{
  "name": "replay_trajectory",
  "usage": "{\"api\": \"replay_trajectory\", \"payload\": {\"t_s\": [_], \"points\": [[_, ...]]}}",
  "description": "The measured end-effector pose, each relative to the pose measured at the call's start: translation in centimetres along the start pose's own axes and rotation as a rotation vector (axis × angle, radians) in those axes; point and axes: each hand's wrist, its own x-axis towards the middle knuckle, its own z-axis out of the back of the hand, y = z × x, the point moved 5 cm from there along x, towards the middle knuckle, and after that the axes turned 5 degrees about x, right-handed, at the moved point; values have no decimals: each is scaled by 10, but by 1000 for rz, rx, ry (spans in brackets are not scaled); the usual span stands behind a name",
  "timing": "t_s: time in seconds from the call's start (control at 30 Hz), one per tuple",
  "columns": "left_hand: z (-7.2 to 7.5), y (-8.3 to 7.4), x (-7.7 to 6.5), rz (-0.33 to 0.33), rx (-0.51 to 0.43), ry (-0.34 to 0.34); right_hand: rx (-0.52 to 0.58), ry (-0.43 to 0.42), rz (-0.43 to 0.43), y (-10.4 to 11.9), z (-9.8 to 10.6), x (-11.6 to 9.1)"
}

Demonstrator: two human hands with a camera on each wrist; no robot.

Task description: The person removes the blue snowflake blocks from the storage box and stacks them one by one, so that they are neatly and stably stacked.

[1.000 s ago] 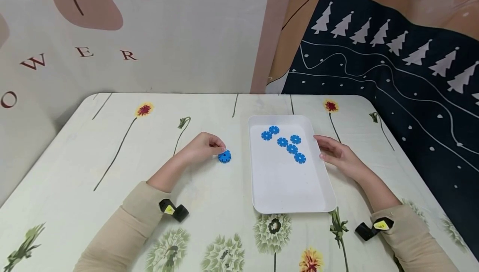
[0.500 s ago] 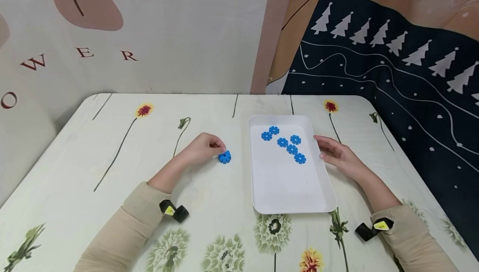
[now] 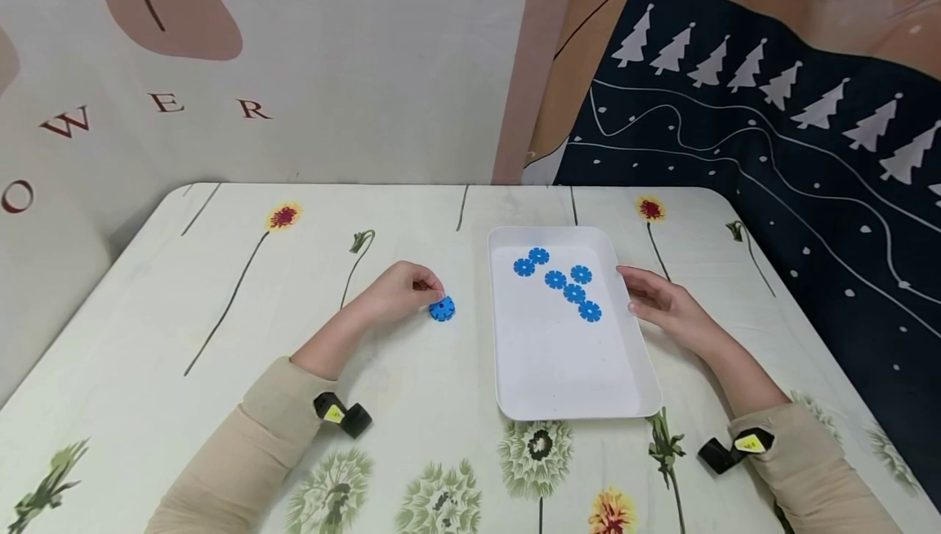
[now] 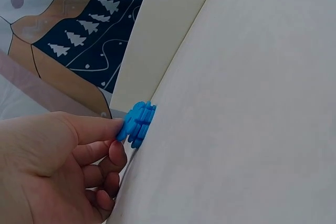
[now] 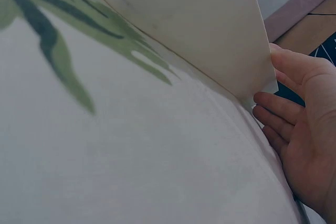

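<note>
My left hand [image 3: 400, 291] pinches a small stack of blue notched plastic discs [image 3: 443, 309] at the table surface, left of the white tray. The left wrist view shows several discs [image 4: 139, 124] piled together, with the thumb and a fingertip at their near edge and the other fingers curled beneath. My right hand [image 3: 665, 305] is beside the tray's right wall, fingers loosely extended and fingertips right at the rim. In the right wrist view, those fingers [image 5: 281, 109] lie along the tray's outer wall [image 5: 210, 30].
The white tray [image 3: 566, 379] stands right of centre, with several blue discs [image 3: 573, 293] scattered flat in its far half. A flower-print cloth [image 3: 412, 403] covers the table. Printed hangings [image 3: 735, 109] rise behind and to the right.
</note>
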Motion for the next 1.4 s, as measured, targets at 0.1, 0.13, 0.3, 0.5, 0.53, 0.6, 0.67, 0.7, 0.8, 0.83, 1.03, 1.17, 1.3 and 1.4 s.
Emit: {"api": "replay_trajectory", "payload": {"t_s": [0.1,0.13,0.3,0.5,0.53,0.6,0.67,0.7,0.8,0.83,1.03,1.17,1.3,1.4], "points": [[0,-1,0,-5,4,0,2,1,1,0,0,0],[0,0,0,-6,5,-1,2,2,2,0,0,0],[-1,0,0,-10,10,-3,3,2,3,0,0,0],[-2,-1,0,-19,19,-2,-4,-3,-6,0,0,0],[-2,-1,0,-19,22,-1,-6,-3,-7,0,0,0],[-2,-2,0,-17,32,-1,-7,-4,-8,0,0,0],[-3,-2,0,-18,38,-1,-8,-4,-8,0,0,0],[-3,-3,0,-20,42,-1,-8,-4,-6,0,0,0],[-3,-4,0,-24,47,-1,-3,-3,0,0,0,0],[-3,-3,1,-27,48,-1,-2,-2,3,0,0,0],[-2,-1,2,-28,38,-7,6,-1,14,-1,0,0],[-1,-3,2,-19,6,-8,5,-1,14,-1,1,0],[3,-9,1,-15,-21,-17,3,-2,10,-3,1,0],[6,-16,0,-28,-38,-33,-1,-4,5,-5,2,0]]}}
